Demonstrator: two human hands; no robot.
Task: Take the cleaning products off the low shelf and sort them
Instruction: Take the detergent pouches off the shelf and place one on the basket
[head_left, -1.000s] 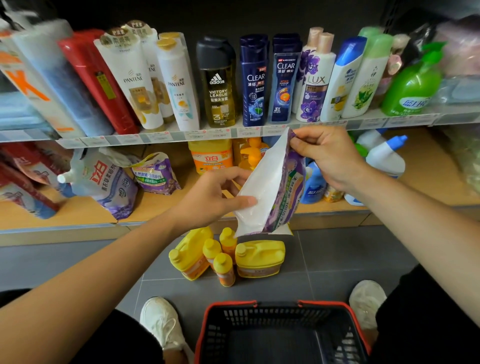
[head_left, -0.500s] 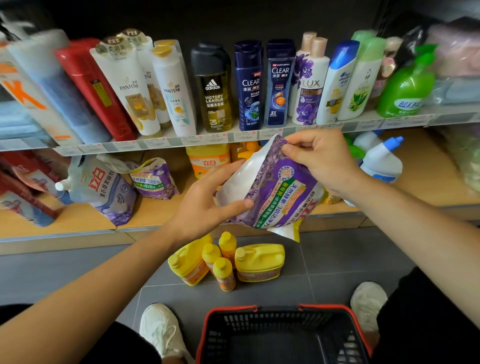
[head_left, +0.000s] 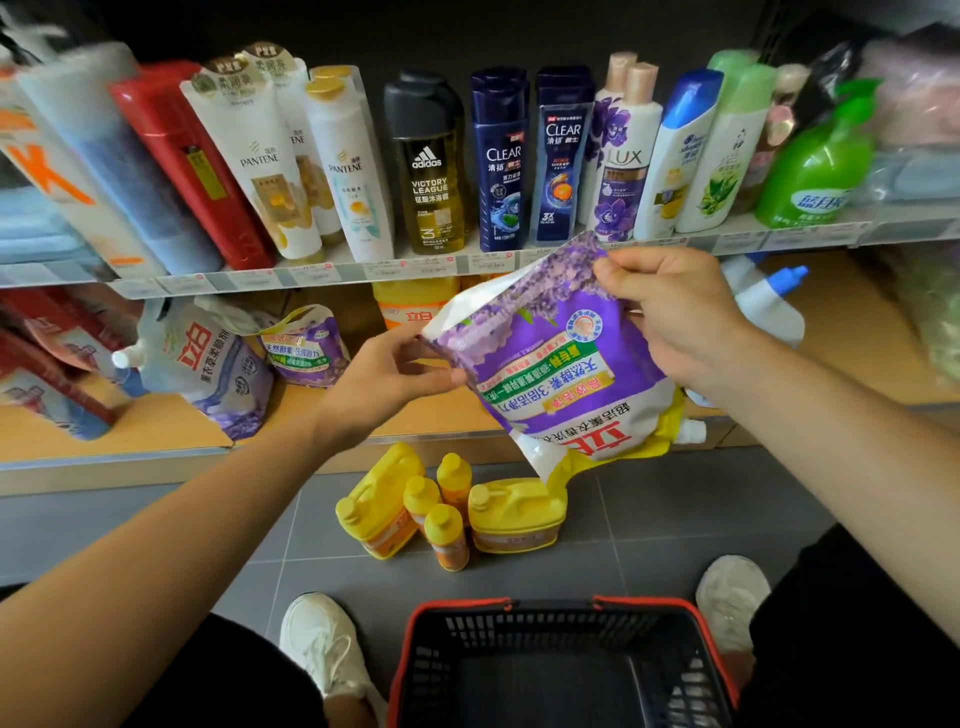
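A purple and white detergent refill pouch (head_left: 550, 364) hangs upside down in front of the low shelf (head_left: 130, 431), printed side toward me, spout at the lower right. My right hand (head_left: 670, 317) pinches its upper corner. My left hand (head_left: 395, 374) pinches its left edge. Two more refill pouches lie on the low shelf at the left, a large white one (head_left: 202, 364) and a smaller purple one (head_left: 306, 348). An orange-yellow bottle (head_left: 410, 306) and a white bottle with a blue cap (head_left: 769, 301) stand further back on that shelf. Several yellow bottles (head_left: 447, 509) stand grouped on the floor.
A black shopping basket with a red rim (head_left: 561, 608) sits on the grey floor between my white shoes. The upper shelf (head_left: 322, 273) holds shampoo and body-wash bottles plus a green pump bottle (head_left: 815, 166). Red packets (head_left: 47, 358) lie at the low shelf's far left.
The pouch has turned from its white back to its printed front facing me, and dropped slightly to the right. My left hand went from flat under the pouch to pinching its left edge.
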